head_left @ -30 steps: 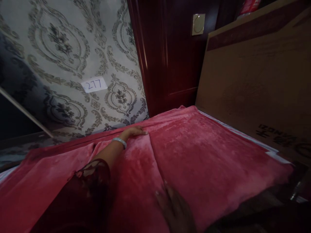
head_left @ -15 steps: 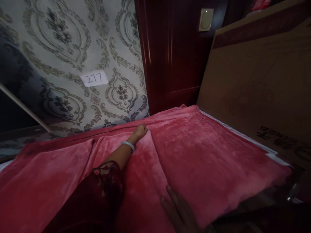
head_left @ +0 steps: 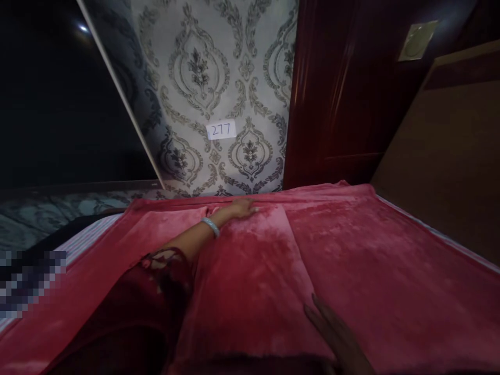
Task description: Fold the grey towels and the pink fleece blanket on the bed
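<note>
A pinkish-red plush blanket (head_left: 363, 260) lies spread out, with a folded-over panel whose straight edge runs down its middle. My left hand (head_left: 242, 208), with a pale bangle on its wrist, rests on the panel's far end near the wall. Its fingers are loosely stretched over the fabric, holding none of it. At the near part of the fold edge is my right hand (head_left: 338, 333), open, its fingers extended over the plush. A second fold line crosses the blanket left of my left forearm.
Behind the blanket stand a patterned wall with a paper label (head_left: 221, 129) reading 277 and a dark red wooden panel (head_left: 332, 104). A large cardboard box (head_left: 461, 146) borders the right. A black screen (head_left: 70, 104) is at the left, above striped cloth (head_left: 88, 237).
The view has swung left. My left hand has let go of the fold edge and lies left of it, fingers loosened. My right hand stays open by the near part of the edge.
</note>
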Action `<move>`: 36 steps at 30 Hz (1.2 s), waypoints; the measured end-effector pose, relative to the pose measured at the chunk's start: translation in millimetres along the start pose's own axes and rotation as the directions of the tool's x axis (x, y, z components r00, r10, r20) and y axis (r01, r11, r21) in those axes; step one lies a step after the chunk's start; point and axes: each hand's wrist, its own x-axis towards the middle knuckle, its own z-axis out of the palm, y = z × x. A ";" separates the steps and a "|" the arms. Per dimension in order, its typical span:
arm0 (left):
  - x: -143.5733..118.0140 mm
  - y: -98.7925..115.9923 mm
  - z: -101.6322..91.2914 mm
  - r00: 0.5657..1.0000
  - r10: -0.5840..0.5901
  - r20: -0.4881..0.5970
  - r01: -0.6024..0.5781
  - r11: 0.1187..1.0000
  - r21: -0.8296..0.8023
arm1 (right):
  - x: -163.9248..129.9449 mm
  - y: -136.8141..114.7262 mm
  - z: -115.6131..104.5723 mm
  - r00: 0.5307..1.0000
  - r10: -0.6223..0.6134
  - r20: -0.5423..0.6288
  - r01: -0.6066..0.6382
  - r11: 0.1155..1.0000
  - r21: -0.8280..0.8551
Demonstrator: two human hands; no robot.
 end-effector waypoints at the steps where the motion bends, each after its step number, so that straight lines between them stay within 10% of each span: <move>1: -15.8 -12.7 -7.5 1.000 -0.008 0.011 0.008 1.000 0.006 | 0.9 -0.7 -9.0 0.999 0.003 0.034 -0.003 1.000 0.004; 9: -143.3 -77.1 -35.6 0.995 -0.094 -0.015 0.094 0.995 0.045 | 76.6 -43.0 -56.8 0.998 -0.025 0.054 0.024 0.999 0.023; 16: -213.5 -42.6 12.0 1.000 0.017 -0.006 -0.016 0.998 0.067 | 169.7 -49.5 14.8 0.978 -0.097 0.185 0.144 0.955 -0.259; 21: -226.4 -33.5 48.9 0.999 0.023 0.025 -0.026 0.993 0.119 | 152.2 -7.5 62.6 0.898 0.095 0.430 0.080 0.925 -0.372; 28: -227.0 -36.1 51.1 0.998 0.042 -0.039 -0.038 0.995 0.089 | 180.5 -27.8 49.1 0.832 0.212 0.513 0.049 0.892 -0.449; 36: -230.2 -32.9 50.0 1.000 0.024 -0.010 -0.023 0.999 0.038 | 229.3 -52.4 88.9 0.931 0.154 0.331 0.027 0.876 -0.481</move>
